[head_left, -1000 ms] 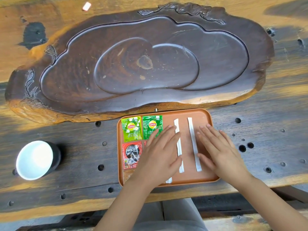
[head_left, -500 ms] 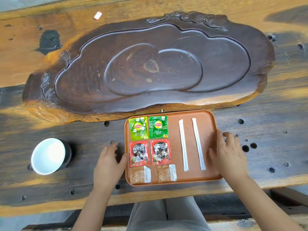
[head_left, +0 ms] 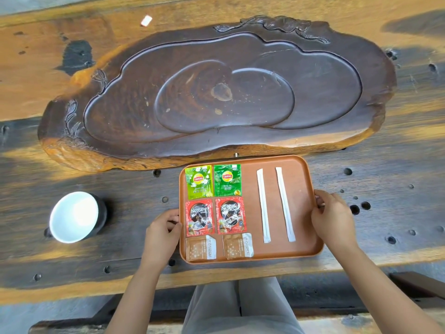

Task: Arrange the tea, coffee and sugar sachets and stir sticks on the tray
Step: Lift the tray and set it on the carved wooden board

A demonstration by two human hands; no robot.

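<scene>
A brown rectangular tray (head_left: 301,254) lies on the table in front of me. On its left half sit two green Lipton tea sachets (head_left: 199,181) in a row, below them two red Nescafe coffee sachets (head_left: 199,216), and nearest me two brown sugar sachets (head_left: 201,248). Two white wrapped stir sticks (head_left: 263,204) lie side by side on the right half. My left hand (head_left: 161,233) grips the tray's left rim. My right hand (head_left: 333,215) grips the right rim, thumb over the edge.
A large carved dark wooden tea board (head_left: 216,92) fills the table behind the tray. A white-lined cup (head_left: 74,216) stands to the left. A small white scrap (head_left: 146,20) lies at the far edge. The table top has several round holes.
Both hands left the sachets and sticks, moved outward, and closed on the tray's left and right rims. The view has shifted slightly.
</scene>
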